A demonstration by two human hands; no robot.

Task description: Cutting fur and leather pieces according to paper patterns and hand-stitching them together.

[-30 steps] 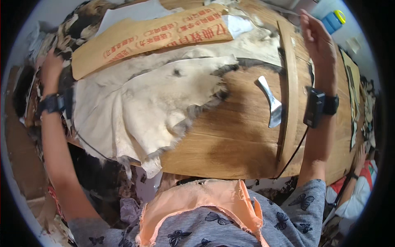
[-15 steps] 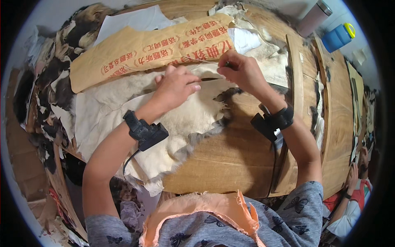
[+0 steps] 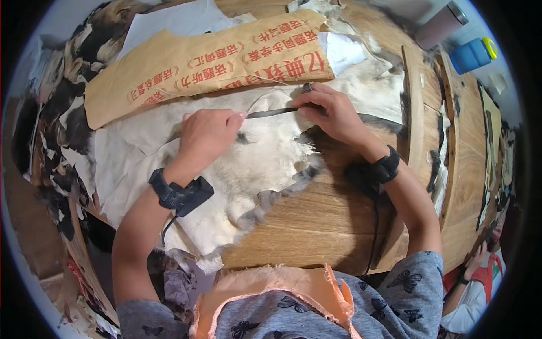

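A pale fur hide [image 3: 254, 169], skin side up with grey fur along its rim, lies across the wooden table. My left hand [image 3: 208, 137] is closed on the hide's upper edge. To its right, my right hand [image 3: 332, 116] pinches the same edge, with a dark ring-like band [image 3: 307, 87] on one finger. Between the hands the edge is stretched nearly straight, showing a dark strip of fur [image 3: 274, 113]. A thin pale thread [image 3: 261, 97] loops above this strip near my right fingers. Whether those fingers also hold a needle is hidden.
Brown paper [image 3: 197, 65] with red print lies beyond the hands, over white sheets. Wooden bars [image 3: 415, 113] run along the right. A pink tumbler [image 3: 442, 25] and a blue bottle [image 3: 471, 55] stand far right. Fur scraps [image 3: 70, 118] heap up left. Another person's hand [image 3: 479, 257] shows lower right.
My left hand has moved left and slightly down, closing on the hide edge. My right hand has come down to that edge, which is now pulled straight between them.
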